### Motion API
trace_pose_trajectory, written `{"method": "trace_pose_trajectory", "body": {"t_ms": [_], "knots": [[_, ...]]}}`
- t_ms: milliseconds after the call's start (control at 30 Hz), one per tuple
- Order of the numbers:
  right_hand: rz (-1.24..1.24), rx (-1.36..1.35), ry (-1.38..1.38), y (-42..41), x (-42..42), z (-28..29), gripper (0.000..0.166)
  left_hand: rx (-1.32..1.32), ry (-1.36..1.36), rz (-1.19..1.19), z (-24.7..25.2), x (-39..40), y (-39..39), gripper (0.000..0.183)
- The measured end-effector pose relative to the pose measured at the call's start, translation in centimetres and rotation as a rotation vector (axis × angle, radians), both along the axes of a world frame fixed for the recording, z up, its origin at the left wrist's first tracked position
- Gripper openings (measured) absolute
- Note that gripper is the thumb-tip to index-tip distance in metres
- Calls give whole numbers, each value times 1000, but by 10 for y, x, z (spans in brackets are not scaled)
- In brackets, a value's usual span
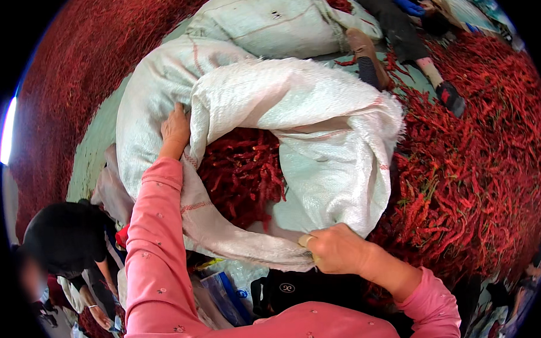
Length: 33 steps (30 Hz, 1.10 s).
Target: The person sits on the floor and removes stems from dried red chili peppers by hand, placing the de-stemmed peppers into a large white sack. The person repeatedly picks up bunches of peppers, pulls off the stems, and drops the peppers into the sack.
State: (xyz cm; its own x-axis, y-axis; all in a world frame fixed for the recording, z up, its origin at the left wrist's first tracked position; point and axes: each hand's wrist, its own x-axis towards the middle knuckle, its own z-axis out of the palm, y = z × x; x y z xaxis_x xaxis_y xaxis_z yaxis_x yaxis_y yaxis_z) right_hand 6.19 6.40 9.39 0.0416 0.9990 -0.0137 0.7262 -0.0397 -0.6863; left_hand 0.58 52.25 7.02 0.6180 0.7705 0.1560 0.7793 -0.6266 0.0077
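Observation:
A large white woven plastic sack [154, 97] stands before me, its mouth wide and its rim rolled outward in thick folds. Dried red chilli peppers [241, 170] show inside, with bare lining beside them. My left hand [175, 131] presses against the far left of the sack, its fingertips tucked into the groove beside the rolled rim; whether they pinch the cloth is hidden. On the near right side, my right hand [340, 248] grips the sack's edge in a fist. A pale cover sits on its thumb or a finger.
Another filled white sack [274, 23] lies beyond. Chillies are heaped at right [467, 175] and upper left [96, 50]. A seated person's leg [397, 26] and shoe [450, 99] reach in at upper right. Another person [67, 238] bends at lower left. A black bag [301, 288] lies close to me.

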Motion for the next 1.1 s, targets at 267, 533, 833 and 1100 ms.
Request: {"method": "trace_pose_trajectory", "body": {"t_ms": [267,533,833,1100], "knots": [[-71,-124,41,-30,38,45,13,-69,-43,-72,-13,-2,-8,35],[-197,263,-95,-38,6,47,21,-122,-299,-117,-39,12,15,30],[-840,265,231,-180,-44,-8,13,134,-577,-259,43,-18,21,29],[-1638,361,389,-235,-34,-42,12,-1236,-293,-727,85,7,-444,22]]}}
